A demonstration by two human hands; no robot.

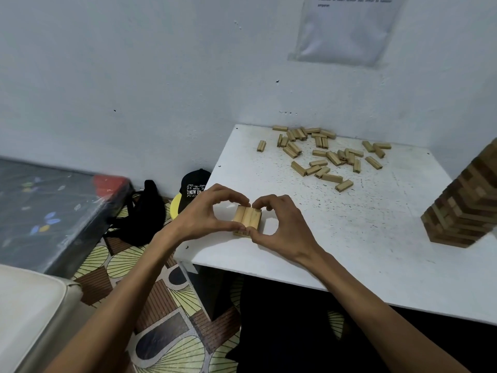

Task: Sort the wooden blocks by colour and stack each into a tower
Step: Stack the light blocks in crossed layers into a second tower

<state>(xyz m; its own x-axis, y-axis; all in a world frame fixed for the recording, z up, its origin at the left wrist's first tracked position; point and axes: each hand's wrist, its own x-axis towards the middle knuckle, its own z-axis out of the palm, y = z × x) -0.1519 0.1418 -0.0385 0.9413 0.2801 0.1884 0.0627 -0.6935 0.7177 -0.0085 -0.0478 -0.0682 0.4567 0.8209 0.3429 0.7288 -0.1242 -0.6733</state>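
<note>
A small stack of light wooden blocks (247,218) sits near the front left of the white table (363,238), three blocks side by side on top. My left hand (207,214) pinches the stack from the left, thumb at its near end and forefinger at its far end. From the right, my right hand (279,224) pinches it the same way. Several loose light blocks (322,154) lie scattered at the back of the table. A tall tower of dark brown blocks (468,203) stands at the right edge.
The table stands against a white wall with a paper sheet (347,25) taped above. On the patterned floor to the left lie a black bag (142,211) and a black cap (193,187). A dark mattress (48,208) is further left.
</note>
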